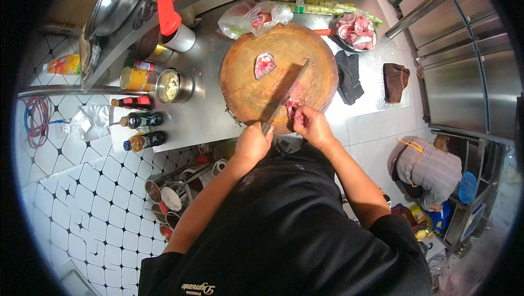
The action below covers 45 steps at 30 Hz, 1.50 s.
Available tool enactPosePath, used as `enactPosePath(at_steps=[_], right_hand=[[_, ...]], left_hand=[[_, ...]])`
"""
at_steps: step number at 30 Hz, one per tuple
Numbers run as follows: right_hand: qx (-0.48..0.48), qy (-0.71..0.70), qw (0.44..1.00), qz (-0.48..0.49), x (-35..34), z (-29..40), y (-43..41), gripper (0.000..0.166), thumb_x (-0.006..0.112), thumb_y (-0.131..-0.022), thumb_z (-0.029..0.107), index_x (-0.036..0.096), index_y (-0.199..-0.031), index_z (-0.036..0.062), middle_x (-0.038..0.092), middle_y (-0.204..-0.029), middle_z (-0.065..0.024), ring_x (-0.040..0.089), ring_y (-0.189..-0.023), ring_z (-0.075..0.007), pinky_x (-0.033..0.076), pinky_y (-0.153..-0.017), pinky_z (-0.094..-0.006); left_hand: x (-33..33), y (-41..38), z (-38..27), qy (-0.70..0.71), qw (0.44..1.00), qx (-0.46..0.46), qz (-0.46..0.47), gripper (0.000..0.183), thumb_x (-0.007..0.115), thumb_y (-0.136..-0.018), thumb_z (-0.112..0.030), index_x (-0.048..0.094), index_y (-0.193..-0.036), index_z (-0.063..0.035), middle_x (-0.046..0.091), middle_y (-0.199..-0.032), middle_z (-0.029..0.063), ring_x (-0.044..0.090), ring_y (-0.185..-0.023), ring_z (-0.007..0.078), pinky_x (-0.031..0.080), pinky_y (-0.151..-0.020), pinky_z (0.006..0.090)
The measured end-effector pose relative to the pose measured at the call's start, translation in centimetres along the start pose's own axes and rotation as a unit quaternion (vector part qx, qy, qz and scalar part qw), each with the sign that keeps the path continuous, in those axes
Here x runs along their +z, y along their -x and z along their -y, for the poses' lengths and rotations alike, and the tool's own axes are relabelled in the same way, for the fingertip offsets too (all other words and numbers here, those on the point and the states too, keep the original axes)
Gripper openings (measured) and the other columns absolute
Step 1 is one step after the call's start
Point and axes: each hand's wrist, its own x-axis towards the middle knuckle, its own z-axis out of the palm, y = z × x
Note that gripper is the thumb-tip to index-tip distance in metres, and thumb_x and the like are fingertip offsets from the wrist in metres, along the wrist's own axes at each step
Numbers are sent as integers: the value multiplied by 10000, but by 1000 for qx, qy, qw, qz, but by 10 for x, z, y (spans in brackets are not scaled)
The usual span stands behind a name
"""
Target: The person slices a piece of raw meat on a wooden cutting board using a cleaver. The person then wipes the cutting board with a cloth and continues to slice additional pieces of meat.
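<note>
A round wooden chopping block (241, 87) stands before me on a steel worktable. My left hand (253, 142) grips the handle of a large knife (290, 91), and its blade reaches away from me across the block. At the block's near right edge, my right hand (312, 126) pinches a small scrap of raw, reddish meat (291, 107) close beside the blade. Farther off on the block lies one cut piece of raw fish or meat (265, 66), pink inside with grey skin. Reddish smears mark the wood right of the blade.
Right of the block are a bowl of raw cut pieces (357, 33), a black cloth (348, 77) and a brown cloth (395, 83). Behind it lies a plastic bag (256, 17). Sauce bottles (145, 120) and a metal pot (174, 86) stand left. A person (430, 167) bends at far right.
</note>
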Motion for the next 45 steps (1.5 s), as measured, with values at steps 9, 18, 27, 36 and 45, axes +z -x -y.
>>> enactPosePath(at_steps=[9,18,27,36,45], right_hand=[[-100,82,991,-43,-5,11,6,131,699,-752,63,637,-867,57,644,-801,-171,653,-743,-382,524,-654,-434],[43,-89,994,-35,-1,-1,17,90,691,-822,67,607,-822,34,593,-709,-25,551,-642,-101,476,-615,-266],[59,-135,986,-74,-31,-23,36,107,693,-860,49,587,-872,51,479,-714,66,445,-661,-35,404,-583,-216],[49,-55,994,76,-34,-12,-38,183,578,-895,61,666,-1050,17,693,-853,-95,663,-702,-192,535,-651,-310],[81,209,973,58,-8,26,-48,319,777,-759,251,693,-934,-3,714,-825,-155,703,-758,-255,544,-712,-363]], left_hand=[[1,-1,2,-10,1000,1,-5,401,635,-912,-355,645,-816,34,648,-741,297,661,-728,469,540,-656,529],[1,-3,5,15,1000,-21,5,335,648,-909,-300,669,-862,31,643,-784,294,640,-788,483,515,-672,525],[0,-6,5,23,999,-20,14,340,640,-911,-310,679,-856,24,647,-793,291,642,-793,477,517,-678,508],[1,-5,6,40,999,-15,20,404,631,-905,-358,657,-828,37,656,-795,294,655,-799,471,530,-724,525],[-6,-2,1,41,998,-30,37,393,622,-909,-367,667,-853,20,673,-830,277,665,-817,455,531,-748,529]])
